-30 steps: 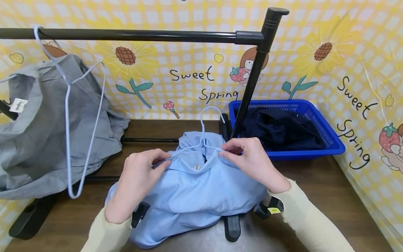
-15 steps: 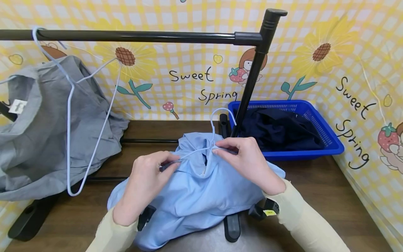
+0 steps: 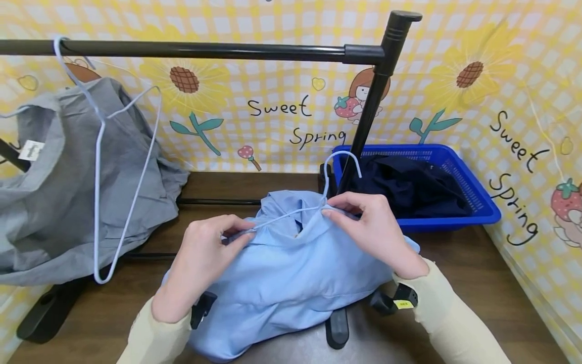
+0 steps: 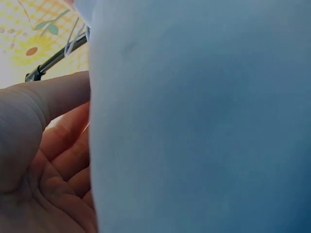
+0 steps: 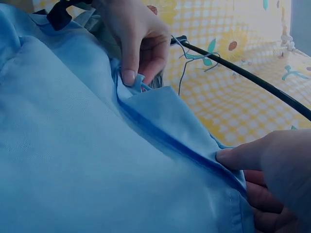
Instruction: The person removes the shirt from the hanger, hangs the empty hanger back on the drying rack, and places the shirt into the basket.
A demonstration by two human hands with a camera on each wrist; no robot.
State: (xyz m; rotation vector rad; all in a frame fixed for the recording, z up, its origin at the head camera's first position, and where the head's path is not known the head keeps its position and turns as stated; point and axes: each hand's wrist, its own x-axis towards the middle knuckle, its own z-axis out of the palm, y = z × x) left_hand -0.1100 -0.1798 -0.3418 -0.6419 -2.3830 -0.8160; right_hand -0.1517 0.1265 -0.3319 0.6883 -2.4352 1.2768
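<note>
A light blue shirt lies bunched in the middle of the head view, its collar opening facing up. Across that opening runs a light blue clothes hanger, whose hook stands up on the right. My left hand pinches the shirt's collar edge together with the hanger's left arm. On the other side, my right hand pinches the collar close to the base of the hook. The right wrist view shows thumb and fingers of both hands on the fabric. Cloth fills most of the left wrist view and hides the left fingertips.
A black clothes rack spans the back, with an upright at right. An empty hanger and a grey shirt hang on the left. Behind my right hand stands a blue basket holding dark navy cloth.
The hanger has shifted right through the collar, its hook now nearer the rack's upright. My right hand has shifted from the hanger's right arm to beside the hook. The empty hanger swings slightly.
</note>
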